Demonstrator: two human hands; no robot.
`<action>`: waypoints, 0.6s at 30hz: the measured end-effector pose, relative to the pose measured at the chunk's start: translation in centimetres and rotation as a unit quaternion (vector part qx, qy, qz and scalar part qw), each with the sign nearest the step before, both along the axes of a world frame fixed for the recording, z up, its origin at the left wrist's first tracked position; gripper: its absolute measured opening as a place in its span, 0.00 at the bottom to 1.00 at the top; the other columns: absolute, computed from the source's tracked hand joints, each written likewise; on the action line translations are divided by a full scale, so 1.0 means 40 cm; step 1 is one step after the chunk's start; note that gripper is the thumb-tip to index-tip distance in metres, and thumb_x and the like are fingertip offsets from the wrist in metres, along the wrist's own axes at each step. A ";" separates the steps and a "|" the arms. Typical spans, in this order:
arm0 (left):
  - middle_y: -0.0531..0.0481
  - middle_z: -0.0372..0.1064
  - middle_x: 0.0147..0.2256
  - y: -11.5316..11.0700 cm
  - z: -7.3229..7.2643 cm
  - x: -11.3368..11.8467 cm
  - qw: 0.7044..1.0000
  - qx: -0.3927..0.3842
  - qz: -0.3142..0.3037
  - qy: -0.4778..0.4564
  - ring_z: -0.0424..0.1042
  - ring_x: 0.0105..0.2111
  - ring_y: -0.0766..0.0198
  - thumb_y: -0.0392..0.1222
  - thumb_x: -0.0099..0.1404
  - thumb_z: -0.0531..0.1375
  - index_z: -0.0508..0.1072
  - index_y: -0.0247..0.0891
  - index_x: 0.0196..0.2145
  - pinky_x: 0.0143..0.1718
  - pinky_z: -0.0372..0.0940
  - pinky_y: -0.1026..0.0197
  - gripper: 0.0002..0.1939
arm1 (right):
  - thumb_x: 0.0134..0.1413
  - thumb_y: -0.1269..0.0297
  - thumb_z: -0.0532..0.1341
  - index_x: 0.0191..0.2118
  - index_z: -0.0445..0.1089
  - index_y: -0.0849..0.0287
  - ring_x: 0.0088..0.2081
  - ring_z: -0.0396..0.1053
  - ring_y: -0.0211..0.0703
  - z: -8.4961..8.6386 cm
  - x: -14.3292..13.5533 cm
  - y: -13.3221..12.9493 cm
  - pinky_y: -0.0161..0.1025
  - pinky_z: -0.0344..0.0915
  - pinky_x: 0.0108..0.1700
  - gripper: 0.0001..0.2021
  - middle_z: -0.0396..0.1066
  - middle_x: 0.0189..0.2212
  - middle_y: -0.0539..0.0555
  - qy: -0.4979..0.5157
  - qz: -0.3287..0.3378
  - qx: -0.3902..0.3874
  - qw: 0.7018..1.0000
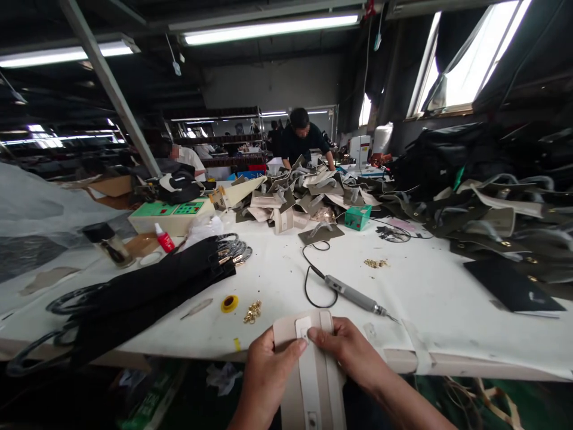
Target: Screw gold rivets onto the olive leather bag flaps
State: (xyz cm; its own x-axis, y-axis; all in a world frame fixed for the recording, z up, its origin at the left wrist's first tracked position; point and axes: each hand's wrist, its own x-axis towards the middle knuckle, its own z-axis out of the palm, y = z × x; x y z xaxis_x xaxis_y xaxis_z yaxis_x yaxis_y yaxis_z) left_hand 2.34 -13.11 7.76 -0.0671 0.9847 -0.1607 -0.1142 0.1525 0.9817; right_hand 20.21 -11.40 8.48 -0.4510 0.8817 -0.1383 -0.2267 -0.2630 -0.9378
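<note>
A beige panel (290, 391) with a pale strap running down its middle is held upright at the table's front edge. My left hand (268, 367) grips its left side, thumb pressed on the strap near the top. Around the right edge is my right hand (347, 346), its thumb beside a small fitting on the strap. A second small fitting (312, 419) shows lower on the strap. Just beyond the panel lie a grey electric screwdriver (356, 294) with a black cord, and a little pile of gold-coloured metal pieces (252, 312).
Black strapped pieces (165, 286) lie at left, near a yellow tape roll (229, 303) and a red bottle (164, 237). Panels with handles (308, 191) are heaped at the back. A green box (357, 217) and a black folder (510, 283) sit right. A co-worker (304, 140) leans over the far end.
</note>
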 end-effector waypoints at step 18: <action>0.44 0.81 0.30 0.118 -0.120 0.017 0.992 -0.088 -0.086 -0.004 0.80 0.36 0.48 0.45 0.47 0.72 0.83 0.32 0.40 0.39 0.72 0.54 0.23 | 0.53 0.58 0.65 0.30 0.76 0.62 0.25 0.61 0.37 -0.093 0.045 0.114 0.35 0.57 0.31 0.11 0.69 0.23 0.48 -0.199 -0.003 0.051 0.979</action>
State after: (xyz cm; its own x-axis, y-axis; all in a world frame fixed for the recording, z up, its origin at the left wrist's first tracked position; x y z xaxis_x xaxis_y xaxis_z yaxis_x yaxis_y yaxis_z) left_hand 3.03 -8.40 2.98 0.1020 0.9382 -0.3307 -0.0785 0.3390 0.9375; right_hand 22.01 -6.86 4.78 -0.3745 0.9025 -0.2127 0.1609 -0.1626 -0.9735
